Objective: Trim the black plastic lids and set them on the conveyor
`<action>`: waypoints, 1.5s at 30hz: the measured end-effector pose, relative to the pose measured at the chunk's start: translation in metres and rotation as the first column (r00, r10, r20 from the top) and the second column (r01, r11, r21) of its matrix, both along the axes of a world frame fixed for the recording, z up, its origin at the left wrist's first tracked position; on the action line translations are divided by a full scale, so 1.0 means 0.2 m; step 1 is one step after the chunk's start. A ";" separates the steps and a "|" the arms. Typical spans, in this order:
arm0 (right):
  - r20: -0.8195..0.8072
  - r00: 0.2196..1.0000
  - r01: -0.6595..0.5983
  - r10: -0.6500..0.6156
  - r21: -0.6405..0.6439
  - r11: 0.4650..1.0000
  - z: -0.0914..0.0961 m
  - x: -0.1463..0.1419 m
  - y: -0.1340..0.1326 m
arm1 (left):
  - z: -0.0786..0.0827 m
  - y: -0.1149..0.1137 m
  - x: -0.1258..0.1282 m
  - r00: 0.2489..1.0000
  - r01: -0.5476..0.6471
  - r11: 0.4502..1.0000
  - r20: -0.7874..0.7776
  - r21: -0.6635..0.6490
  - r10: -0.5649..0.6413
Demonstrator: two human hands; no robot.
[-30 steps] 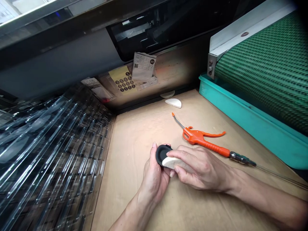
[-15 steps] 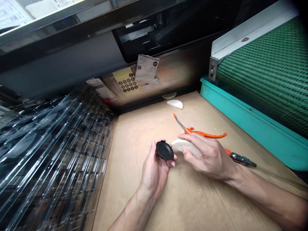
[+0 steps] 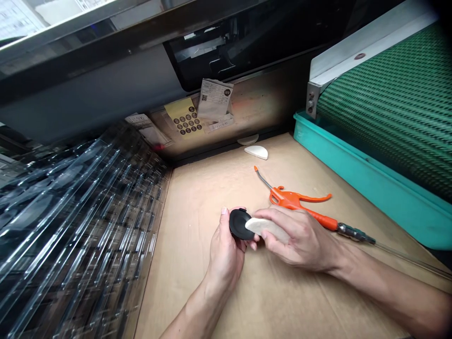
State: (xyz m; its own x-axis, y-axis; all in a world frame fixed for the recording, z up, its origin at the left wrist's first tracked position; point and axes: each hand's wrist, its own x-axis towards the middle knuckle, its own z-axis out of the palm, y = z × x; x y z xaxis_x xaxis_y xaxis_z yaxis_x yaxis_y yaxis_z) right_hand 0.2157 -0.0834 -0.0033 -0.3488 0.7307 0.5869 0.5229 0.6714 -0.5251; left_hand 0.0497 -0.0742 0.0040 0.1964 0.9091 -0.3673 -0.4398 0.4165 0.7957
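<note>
My left hand (image 3: 226,249) grips a small round black cap (image 3: 238,224) between thumb and fingers, just above the cardboard-covered bench (image 3: 197,188). My right hand (image 3: 296,238) is closed on a white half-moon sponge pad (image 3: 263,227), and the pad's tip lies against the right side of the black cap. Both hands sit near the middle of the bench.
An orange air blow gun (image 3: 300,202) with a hose lies just behind my right hand. A second white pad (image 3: 256,152) rests near the back wall. Stacked clear plastic trays (image 3: 77,221) fill the left. A teal bin (image 3: 367,179) and green conveyor belt (image 3: 395,103) stand at the right.
The pad was on the cap, came off to the right half a second ago, and now is back against it. The left hand has stayed almost still.
</note>
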 end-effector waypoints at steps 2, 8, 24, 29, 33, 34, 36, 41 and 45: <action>-0.030 0.998 -0.055 0.054 -0.030 0.998 0.00 -0.02 -0.01 | -0.01 0.00 0.00 0.999 -0.044 0.999 -0.002 -0.006 0.044; -0.035 0.994 -0.106 0.105 -0.034 0.994 0.00 0.00 -0.01 | 0.00 0.01 0.01 0.998 -0.070 0.998 0.002 -0.003 0.071; -0.037 0.997 -0.078 0.074 -0.126 0.989 0.00 0.02 0.01 | 0.01 0.00 0.01 0.992 -0.065 0.998 -0.109 0.011 0.066; -0.011 1.000 0.005 -0.006 -0.092 0.996 -0.01 0.02 0.01 | 0.01 0.00 0.00 0.992 -0.031 0.999 -0.121 0.034 0.035; -0.117 0.988 -0.121 0.099 -0.197 0.973 0.02 0.00 -0.02 | 0.00 -0.01 0.01 0.985 -0.061 0.997 -0.161 0.051 0.068; -0.135 0.985 -0.134 0.107 -0.208 0.969 0.02 0.00 -0.02 | -0.01 -0.01 0.01 0.983 -0.063 0.996 -0.167 0.064 0.073; -0.138 0.985 -0.127 0.099 -0.211 0.969 0.03 -0.01 -0.03 | -0.01 -0.02 0.01 0.983 -0.063 0.995 -0.169 0.083 0.076; -0.066 0.997 -0.059 0.049 -0.152 0.987 0.01 -0.01 -0.02 | -0.02 -0.01 0.01 0.982 -0.050 0.996 -0.178 0.067 0.061; -0.129 0.986 -0.128 0.103 -0.203 0.971 0.04 0.01 -0.02 | -0.03 -0.02 0.00 0.975 -0.037 0.996 -0.215 0.081 0.054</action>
State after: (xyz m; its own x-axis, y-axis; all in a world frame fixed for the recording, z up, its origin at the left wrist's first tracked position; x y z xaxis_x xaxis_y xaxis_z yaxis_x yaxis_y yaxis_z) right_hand 0.2177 -0.0867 0.0045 -0.3760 0.8009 0.4660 0.3753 0.5914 -0.7137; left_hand 0.0494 -0.0775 -0.0014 0.0775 0.9422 -0.3260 -0.2701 0.3346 0.9028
